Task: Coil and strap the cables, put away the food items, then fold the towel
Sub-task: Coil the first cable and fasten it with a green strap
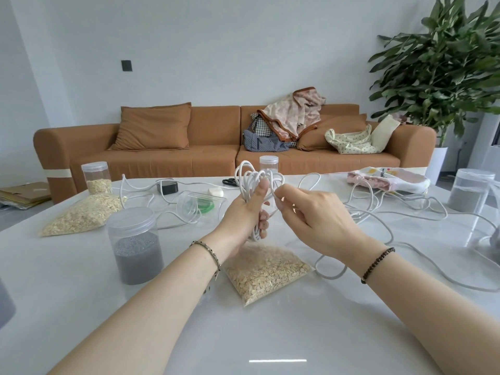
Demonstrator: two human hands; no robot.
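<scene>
My left hand (244,212) grips a bundle of white cable loops (253,177) upright above the table. My right hand (311,215) pinches a strand of the same cable just right of the bundle. The loose rest of the white cable (378,212) trails in tangles across the table to the right. A clear bag of oats (266,272) lies under my hands, and a second oat bag (81,215) lies at the left. The pink and white towel (387,178) lies crumpled at the far right.
A jar of grey grains (135,247) stands at the left front, an oat jar (96,177) behind it, another grey jar (470,190) at the right. A tipped clear jar with green straps (200,204), a black adapter (167,186) and scissors (230,181) lie mid-table.
</scene>
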